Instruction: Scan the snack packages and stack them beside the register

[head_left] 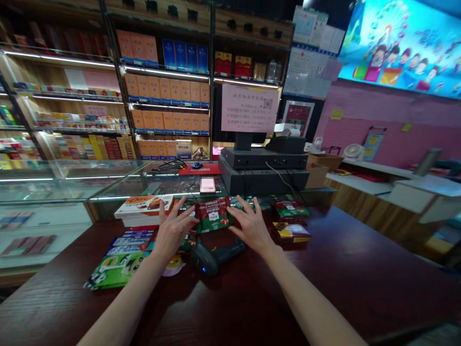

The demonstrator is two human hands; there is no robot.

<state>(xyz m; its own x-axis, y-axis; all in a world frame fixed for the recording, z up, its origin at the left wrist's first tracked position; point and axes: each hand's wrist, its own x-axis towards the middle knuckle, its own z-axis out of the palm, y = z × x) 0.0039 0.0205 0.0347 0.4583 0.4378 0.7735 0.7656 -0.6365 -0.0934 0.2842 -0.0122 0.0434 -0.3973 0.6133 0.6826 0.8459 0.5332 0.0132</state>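
Note:
A red and green almond chocolate packet (214, 216) is raised between my two hands, its printed front facing me. My left hand (173, 228) pinches its left edge with thumb and finger, the other fingers spread. At the right edge, my right hand (251, 226) grips the packet between thumb and fingertips. Below it, a dark barcode scanner (212, 259) with a blue light lies on the brown table (324, 288). More red and green packets (189, 240) are partly hidden behind my left hand.
Green panda packets (117, 269) and white-orange boxes (144, 205) lie at left. Another red-green stack (291, 210) and a yellow-brown packet (291, 232) lie at right. Behind stand a glass counter (162, 182), a small lit device (208, 185) and a monitor (248, 108).

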